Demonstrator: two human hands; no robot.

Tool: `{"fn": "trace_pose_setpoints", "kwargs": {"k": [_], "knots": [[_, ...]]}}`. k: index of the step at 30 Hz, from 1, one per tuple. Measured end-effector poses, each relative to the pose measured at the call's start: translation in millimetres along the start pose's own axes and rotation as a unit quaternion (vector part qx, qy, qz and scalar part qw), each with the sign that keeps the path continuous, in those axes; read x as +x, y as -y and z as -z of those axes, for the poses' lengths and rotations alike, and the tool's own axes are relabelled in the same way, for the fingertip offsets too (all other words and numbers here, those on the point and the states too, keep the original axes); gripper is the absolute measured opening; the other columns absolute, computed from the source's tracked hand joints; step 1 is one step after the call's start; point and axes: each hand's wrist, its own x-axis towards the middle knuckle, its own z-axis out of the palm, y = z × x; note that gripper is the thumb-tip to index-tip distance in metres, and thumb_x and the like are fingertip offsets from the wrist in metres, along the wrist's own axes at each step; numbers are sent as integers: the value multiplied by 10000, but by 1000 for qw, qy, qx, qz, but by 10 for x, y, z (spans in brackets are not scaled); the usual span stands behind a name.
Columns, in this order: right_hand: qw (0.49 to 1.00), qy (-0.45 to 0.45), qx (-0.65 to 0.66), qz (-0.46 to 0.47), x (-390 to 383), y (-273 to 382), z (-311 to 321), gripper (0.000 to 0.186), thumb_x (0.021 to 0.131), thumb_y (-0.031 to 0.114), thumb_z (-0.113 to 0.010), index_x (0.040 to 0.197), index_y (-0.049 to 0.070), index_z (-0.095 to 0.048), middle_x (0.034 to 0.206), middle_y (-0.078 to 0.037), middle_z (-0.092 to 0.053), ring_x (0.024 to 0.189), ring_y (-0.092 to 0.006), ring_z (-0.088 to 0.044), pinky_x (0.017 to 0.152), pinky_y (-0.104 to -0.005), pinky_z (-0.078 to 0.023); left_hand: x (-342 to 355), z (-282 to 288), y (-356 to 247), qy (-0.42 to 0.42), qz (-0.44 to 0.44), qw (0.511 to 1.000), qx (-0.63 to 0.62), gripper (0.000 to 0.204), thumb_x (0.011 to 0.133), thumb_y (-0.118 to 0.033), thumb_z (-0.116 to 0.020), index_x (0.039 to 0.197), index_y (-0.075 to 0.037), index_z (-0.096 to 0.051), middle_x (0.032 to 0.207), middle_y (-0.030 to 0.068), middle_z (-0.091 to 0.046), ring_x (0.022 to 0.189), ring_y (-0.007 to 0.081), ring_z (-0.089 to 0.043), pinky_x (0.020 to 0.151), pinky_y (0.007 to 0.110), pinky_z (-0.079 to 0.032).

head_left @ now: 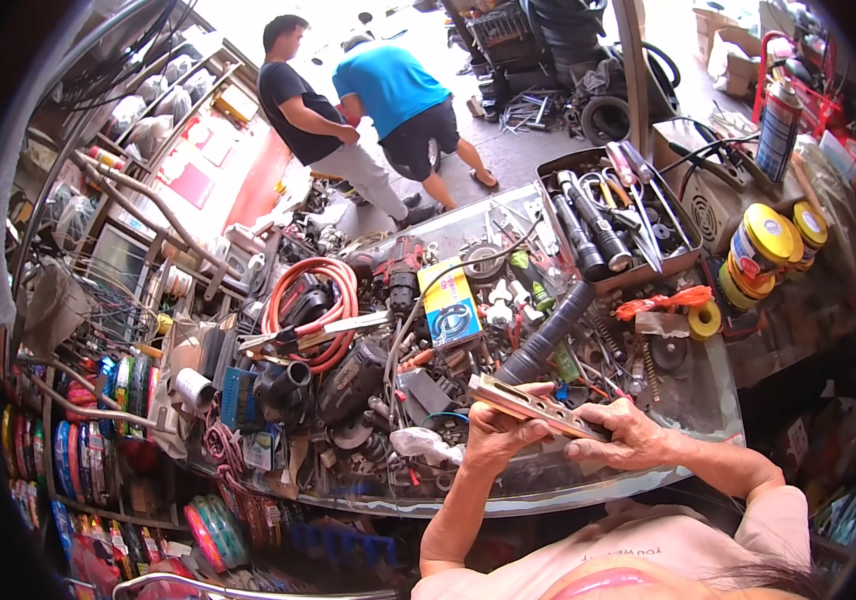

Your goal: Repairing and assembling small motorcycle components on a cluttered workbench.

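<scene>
1. Hands meet at lower centre of the frame: left hand (pixel 493 432) and right hand (pixel 620 438) each grasp one end of a flat metal plate (pixel 536 407), above the cluttered glass counter (pixel 693 400).
2. Plate looks thin, stiff, light, probably sharp-edged; gripping both ends suits it.

Cluttered glass counter (pixel 708 400), wall shelves (pixel 163 85) left, concrete floor (pixel 523 150), daylight beyond.

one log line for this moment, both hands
left hand: grips flat metal piece | right hand: grips its other end | below: cluttered glass counter
</scene>
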Motion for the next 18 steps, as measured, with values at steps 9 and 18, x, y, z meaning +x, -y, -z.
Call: {"fn": "trace_pose_setpoints", "kwargs": {"k": [9, 18], "knots": [[996, -82, -29, 28, 5, -116, -120, 398, 916, 364, -652, 1062, -2, -600, 646, -147, -586, 553, -225, -591, 537, -355, -462, 23, -75, -30, -48, 6, 998, 33, 398, 802, -44, -746, 1132, 118, -592, 984, 174, -685, 836, 211, -696, 678, 317, -613], [977, -147, -134, 78, -6, -105, -75, 289, 905, 245, -649, 1065, 15, -577, 784, -157, -647, 678, -348, -653, 581, -402, -515, 45, -110, 10, -83, -34, 994, 68, 345, 820, -46, -723, 1100, 106, -591, 981, 215, -671, 831, 260, -684, 675, 356, -598]]}}
